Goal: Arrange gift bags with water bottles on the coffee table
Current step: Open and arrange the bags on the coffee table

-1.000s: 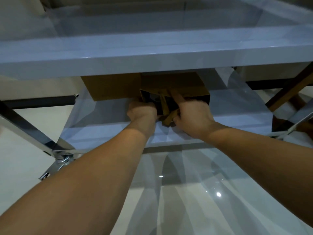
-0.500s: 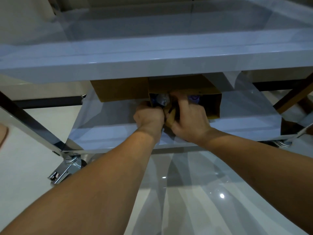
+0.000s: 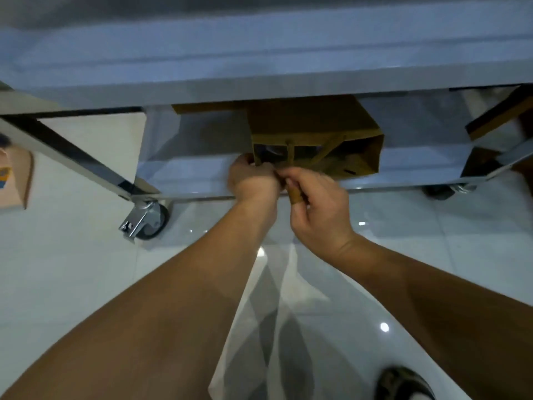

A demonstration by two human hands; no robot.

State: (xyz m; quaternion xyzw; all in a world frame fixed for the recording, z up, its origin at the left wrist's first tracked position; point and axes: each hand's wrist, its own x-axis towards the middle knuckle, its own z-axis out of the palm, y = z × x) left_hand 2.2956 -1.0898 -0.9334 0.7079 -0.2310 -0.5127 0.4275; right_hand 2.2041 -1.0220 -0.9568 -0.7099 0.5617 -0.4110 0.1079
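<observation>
Both hands are curled tight on the brown paper handles (image 3: 295, 194) of the gift bag (image 3: 314, 131); the left hand (image 3: 253, 180) grips at the near left corner of the bag's mouth, and the right hand (image 3: 317, 203) pinches a flat handle strip just beside it; the two hands touch each other.

From the hands, the bag lies straight ahead and a bit to the right; it rests on its side on the low shelf (image 3: 187, 174) of the coffee table (image 3: 259, 67), under the table top; its long way runs front to back, with the open mouth facing the person and the closed bottom tucked deep under the top; so the way out looks like a pull toward the person, then a lift up onto the top. The left hand is nearer the mouth; the right hand is a little farther back.

The bag is plain brown paper, boxy, with sharp folds; its handles stretch from the rim to the hands; something round and dark shows inside, maybe a water bottle, but it is too dim to tell.
</observation>
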